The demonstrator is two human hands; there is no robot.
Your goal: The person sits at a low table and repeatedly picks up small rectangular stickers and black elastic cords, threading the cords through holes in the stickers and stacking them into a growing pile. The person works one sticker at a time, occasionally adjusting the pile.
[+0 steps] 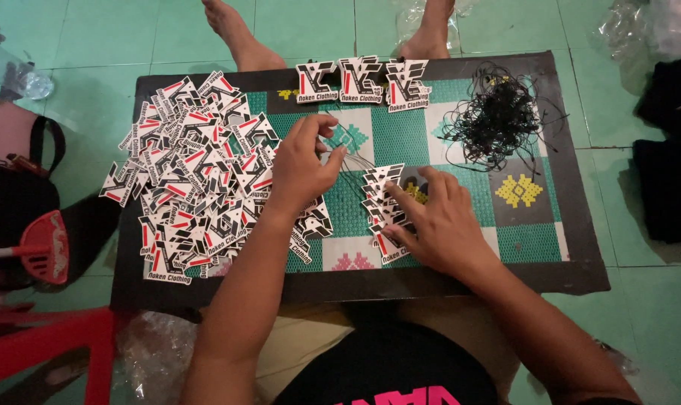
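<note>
head view: left hand (299, 169) pinches thin black strings (353, 166); right hand (438, 221), fingers spread flat, presses the small stack of red-black-white card tags (380, 196) at 3 o'clock.

A heap of angular card tags (190, 180) in black, white and red sprawls just left of the left hand (299, 169). A small fanned stack of the same tags (382, 199) lies under the fingertips of the right hand (438, 221). Beyond both hands, a row of three matching tags (363, 81) lines the far edge of the worktop (580, 247).
</note>
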